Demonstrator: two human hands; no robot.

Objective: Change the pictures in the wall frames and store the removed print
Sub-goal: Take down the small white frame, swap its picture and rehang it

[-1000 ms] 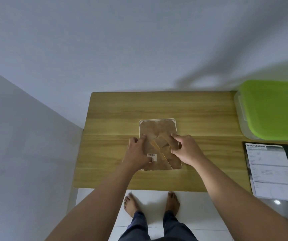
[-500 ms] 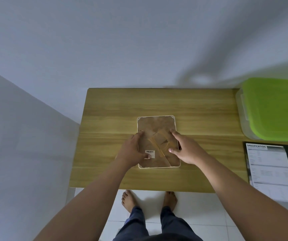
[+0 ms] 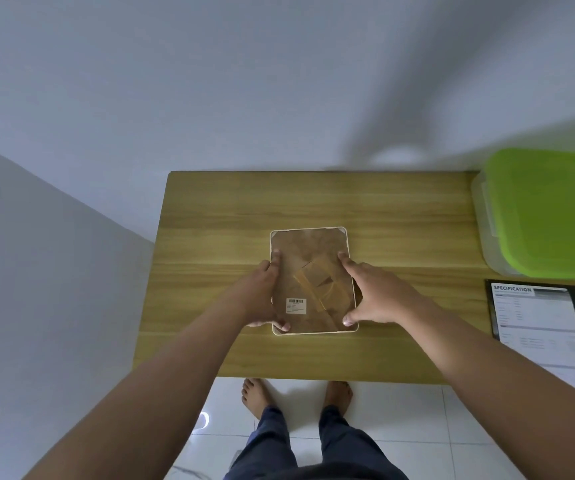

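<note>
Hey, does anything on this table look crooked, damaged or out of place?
Nothing damaged or spilled. The picture frame lies face down, slightly askew to the table edge. The printed sheet at right seems to overhang the near edge.

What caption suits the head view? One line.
Left hand and right hand rest on the side edges of a face-down picture frame on the wooden table.
</note>
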